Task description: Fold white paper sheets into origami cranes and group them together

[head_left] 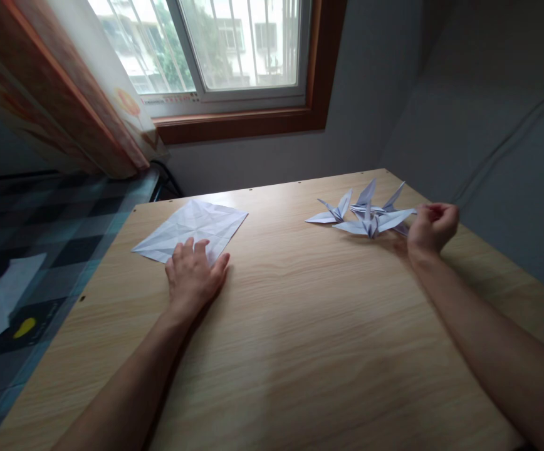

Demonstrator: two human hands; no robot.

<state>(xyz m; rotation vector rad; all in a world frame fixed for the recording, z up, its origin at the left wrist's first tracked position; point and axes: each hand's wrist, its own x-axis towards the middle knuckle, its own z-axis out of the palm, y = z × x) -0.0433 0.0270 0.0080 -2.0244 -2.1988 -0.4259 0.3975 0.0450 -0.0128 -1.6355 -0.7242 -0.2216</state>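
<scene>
A creased white paper sheet (pixel 192 228) lies flat on the wooden table (pixel 300 338) at the left. My left hand (pixel 194 275) rests palm down with fingers stretched out, its fingertips on the sheet's near edge. At the right stand several folded white paper cranes (pixel 368 216) in a small cluster. My right hand (pixel 432 227) sits just right of the cranes, fingers curled loosely inward, touching or nearly touching the nearest crane's wing tip; I cannot see anything held inside it.
A window with a wooden frame (pixel 253 122) and a patterned curtain (pixel 65 100) are behind the table. A bed with a dark checked cover (pixel 32 250) lies along the table's left edge. A grey wall (pixel 488 125) runs close on the right.
</scene>
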